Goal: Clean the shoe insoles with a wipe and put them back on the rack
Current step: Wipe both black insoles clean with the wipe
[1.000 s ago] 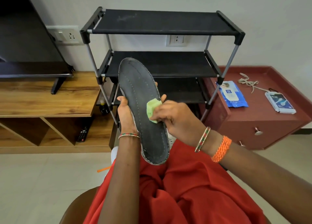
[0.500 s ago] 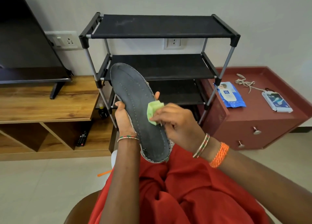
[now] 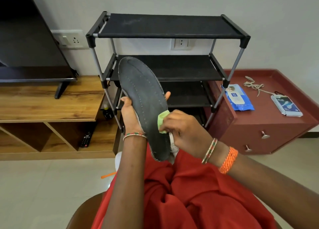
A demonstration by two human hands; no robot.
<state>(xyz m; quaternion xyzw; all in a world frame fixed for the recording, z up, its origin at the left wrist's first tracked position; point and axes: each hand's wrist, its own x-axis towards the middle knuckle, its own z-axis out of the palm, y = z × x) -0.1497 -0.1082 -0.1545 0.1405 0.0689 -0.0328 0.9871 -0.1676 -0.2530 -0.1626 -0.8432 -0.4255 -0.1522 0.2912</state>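
A dark grey insole (image 3: pixel 143 97) with stitched lines stands tilted above my red lap, toe end up and to the left. My left hand (image 3: pixel 131 114) grips it from behind at mid-length, fingertips showing past its right edge. My right hand (image 3: pixel 183 130) pinches a folded green wipe (image 3: pixel 162 121) and presses it against the insole's lower right part. Behind stands the black three-shelf rack (image 3: pixel 169 37), all its shelves bare. Something white shows under my right hand; I cannot tell what it is.
A maroon drawer cabinet (image 3: pixel 269 128) at the right carries a blue wipes pack (image 3: pixel 239 97), a white pack (image 3: pixel 286 106) and a cord. A wooden TV unit (image 3: pixel 50 104) with a TV and a remote (image 3: pixel 85 139) is at the left. An orange stick (image 3: pixel 108 175) lies on the floor.
My right hand has slid the wipe down the insole toward the heel end. The insole's toe has tilted slightly further left, and my view has shifted down.
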